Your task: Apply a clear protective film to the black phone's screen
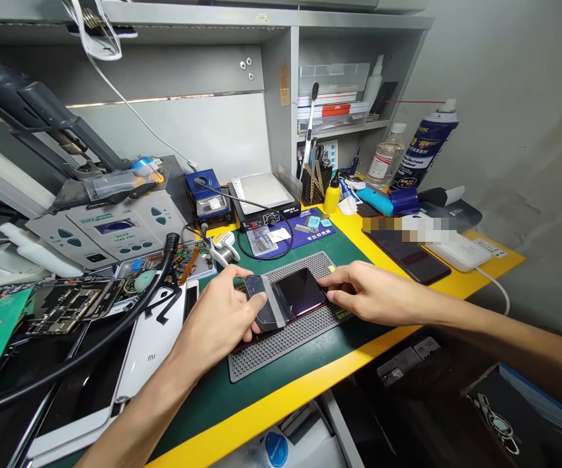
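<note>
A dark smartphone (300, 294) lies on a grey perforated silicone mat (274, 353), its glossy screen reflecting purple. A strip of clear film (261, 302) with a pale band crosses its left part. My left hand (217, 322) grips that end, with the fingers pressing on the film. My right hand (369, 292) reaches in from the right, and its fingertips hold the phone's far right edge. Part of the phone is hidden under my left hand. A small yellow-green tab (332, 268) lies on the mat just beyond my right fingers.
A white Mi phone (151, 357), bare circuit boards (71, 309) and a black hose (115, 325) crowd the left. Behind the mat stand a blue soldering station (203, 192) and a heating plate (261, 195). A spray can (425, 146) and bottle (386, 156) stand back right.
</note>
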